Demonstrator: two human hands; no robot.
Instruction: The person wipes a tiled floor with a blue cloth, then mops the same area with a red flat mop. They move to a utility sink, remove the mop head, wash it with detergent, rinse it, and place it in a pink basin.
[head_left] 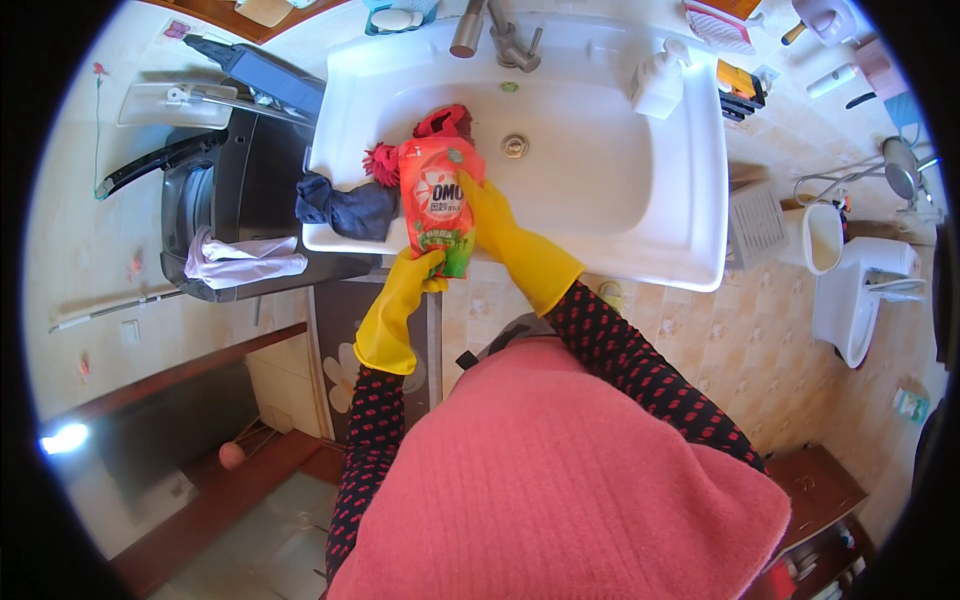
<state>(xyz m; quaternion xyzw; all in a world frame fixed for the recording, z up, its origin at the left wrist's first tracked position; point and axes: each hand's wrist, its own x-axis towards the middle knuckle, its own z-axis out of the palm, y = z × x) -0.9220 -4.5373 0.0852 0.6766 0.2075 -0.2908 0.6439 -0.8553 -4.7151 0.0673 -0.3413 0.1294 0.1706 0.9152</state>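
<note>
Both my hands wear yellow rubber gloves and grip a red and green detergent pouch [432,170] over the left part of the white sink [690,215]. My left hand [415,275] is closed on its lower end. On its right side, my right hand [485,210] is closed round the edge. Partly hidden behind the pouch, a red cloth [448,120] with a shaggy red end lies in the basin. A dark blue cloth [350,205] is draped over the sink's left front corner.
A grey faucet [512,45] stands at the back above the metal drain [514,146]. A white pump bottle [660,80] sits at the back right corner. Left of the sink is a dark washing machine [255,180] with a pale cloth [245,262] on it. A toilet [850,310] stands far right.
</note>
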